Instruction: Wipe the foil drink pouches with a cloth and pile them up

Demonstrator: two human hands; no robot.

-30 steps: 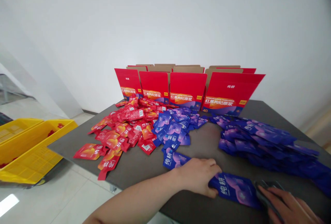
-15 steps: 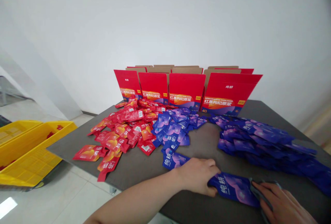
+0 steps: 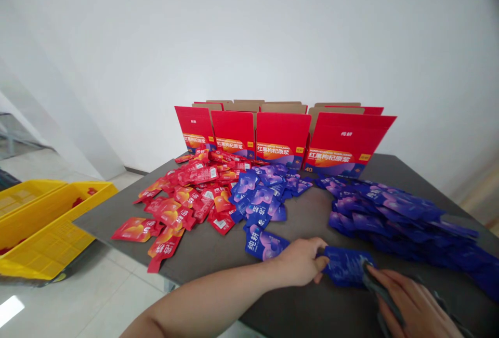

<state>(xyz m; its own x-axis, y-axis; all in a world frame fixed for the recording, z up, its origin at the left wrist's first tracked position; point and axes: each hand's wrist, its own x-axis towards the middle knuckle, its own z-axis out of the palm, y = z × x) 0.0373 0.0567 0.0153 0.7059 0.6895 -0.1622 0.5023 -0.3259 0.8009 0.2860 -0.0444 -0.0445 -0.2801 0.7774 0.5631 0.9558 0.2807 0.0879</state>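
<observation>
So, yellow crate at left, red pouches heaped next, red boxes far behind; here the left hand pinches a blue pouch near right, over the table; the right hand clutches grey cloth against its right end; a blue pile sprawls right.

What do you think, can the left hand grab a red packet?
Probably not: the left hand is pinching a blue packet, and loose blue packets lie between it and the red packets.
</observation>
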